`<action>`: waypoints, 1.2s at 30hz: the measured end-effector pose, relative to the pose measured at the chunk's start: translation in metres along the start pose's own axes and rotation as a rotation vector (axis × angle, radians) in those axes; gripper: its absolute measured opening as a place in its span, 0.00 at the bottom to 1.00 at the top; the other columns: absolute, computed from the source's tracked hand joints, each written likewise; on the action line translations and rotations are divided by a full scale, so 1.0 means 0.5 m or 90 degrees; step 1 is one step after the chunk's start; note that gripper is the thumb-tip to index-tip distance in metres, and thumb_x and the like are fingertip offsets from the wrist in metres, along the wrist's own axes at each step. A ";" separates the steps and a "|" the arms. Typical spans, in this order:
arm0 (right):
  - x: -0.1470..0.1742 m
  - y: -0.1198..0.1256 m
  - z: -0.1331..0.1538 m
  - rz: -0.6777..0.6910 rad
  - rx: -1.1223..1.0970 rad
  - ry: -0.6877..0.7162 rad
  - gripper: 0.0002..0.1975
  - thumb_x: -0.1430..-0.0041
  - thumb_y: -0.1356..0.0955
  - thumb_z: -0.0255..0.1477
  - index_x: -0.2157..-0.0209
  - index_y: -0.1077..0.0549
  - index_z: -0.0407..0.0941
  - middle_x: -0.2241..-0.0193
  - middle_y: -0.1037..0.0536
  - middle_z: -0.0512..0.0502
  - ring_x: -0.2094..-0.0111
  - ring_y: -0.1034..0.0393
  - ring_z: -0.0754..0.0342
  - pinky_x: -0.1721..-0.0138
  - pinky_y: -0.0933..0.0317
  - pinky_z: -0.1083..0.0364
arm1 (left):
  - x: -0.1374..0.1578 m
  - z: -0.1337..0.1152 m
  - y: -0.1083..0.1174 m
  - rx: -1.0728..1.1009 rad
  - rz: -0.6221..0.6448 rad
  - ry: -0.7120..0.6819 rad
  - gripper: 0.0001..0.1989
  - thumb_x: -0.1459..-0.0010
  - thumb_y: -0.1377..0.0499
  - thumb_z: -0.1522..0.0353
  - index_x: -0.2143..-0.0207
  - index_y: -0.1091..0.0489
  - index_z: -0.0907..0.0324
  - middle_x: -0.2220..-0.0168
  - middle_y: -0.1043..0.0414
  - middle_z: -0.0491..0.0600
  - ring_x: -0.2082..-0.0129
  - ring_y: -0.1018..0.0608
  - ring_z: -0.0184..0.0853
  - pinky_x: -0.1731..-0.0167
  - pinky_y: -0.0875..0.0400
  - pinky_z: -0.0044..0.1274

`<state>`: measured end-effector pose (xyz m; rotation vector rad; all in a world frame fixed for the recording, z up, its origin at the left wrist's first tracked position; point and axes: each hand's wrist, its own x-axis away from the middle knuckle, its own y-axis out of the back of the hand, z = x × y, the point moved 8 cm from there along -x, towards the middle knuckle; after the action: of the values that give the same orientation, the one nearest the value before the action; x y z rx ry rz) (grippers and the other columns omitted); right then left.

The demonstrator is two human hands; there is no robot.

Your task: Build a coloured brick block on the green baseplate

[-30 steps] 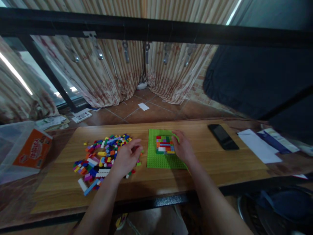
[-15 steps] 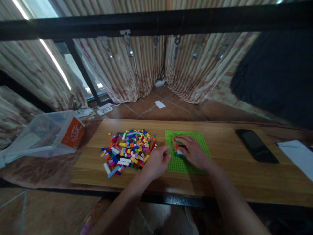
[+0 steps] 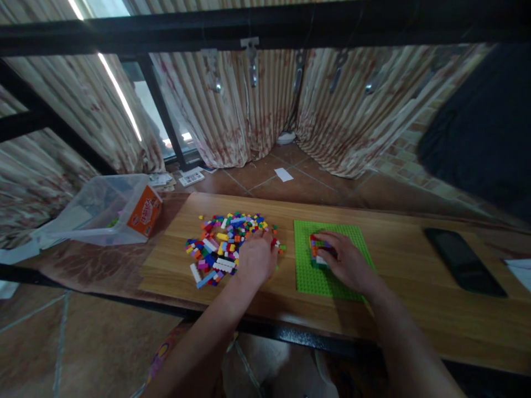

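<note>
On the green baseplate [image 3: 332, 284] stands a small structure of toy building bricks [image 3: 314, 252], with red, orange, purple, white and dark green showing. My right hand [image 3: 344, 258] is closed around it from the right, thumb nearer me and fingers on the far side, covering part of it. My left hand [image 3: 258, 255] is at the right side of a loose pile of toy bricks [image 3: 222, 249], fingers curled down among them. Its fingertips are partly hidden, so whatever lies between them cannot be made out. A few bricks lie just right of that hand.
Everything lies on a low wooden table [image 3: 394, 260]. A black phone [image 3: 462, 261] rests to the right, with white paper [image 3: 520, 272] beyond. At the left stands a clear plastic bin [image 3: 112, 213] with an orange label. Curtains hang behind a dark metal rail [image 3: 265, 27].
My left hand has moved left, from the baseplate's edge to the brick pile. My right hand stays at the brick structure. The whole view has shifted, with the table appearing further right.
</note>
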<state>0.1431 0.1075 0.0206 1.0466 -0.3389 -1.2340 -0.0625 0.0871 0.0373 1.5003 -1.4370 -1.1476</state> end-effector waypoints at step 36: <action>0.028 0.038 0.095 -0.018 -0.217 0.034 0.10 0.42 0.31 0.34 0.58 0.22 0.52 0.54 0.25 0.45 0.51 0.31 0.50 0.49 0.37 0.47 | 0.016 -0.088 -0.078 0.659 0.277 -0.003 0.18 0.41 0.48 0.59 0.78 0.34 0.61 0.83 0.37 0.42 0.83 0.36 0.25 0.80 0.43 0.18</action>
<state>0.1253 0.0722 0.0562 0.7909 -0.0678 -1.2349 -0.0087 0.0800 0.0137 1.6446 -2.3854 -0.0811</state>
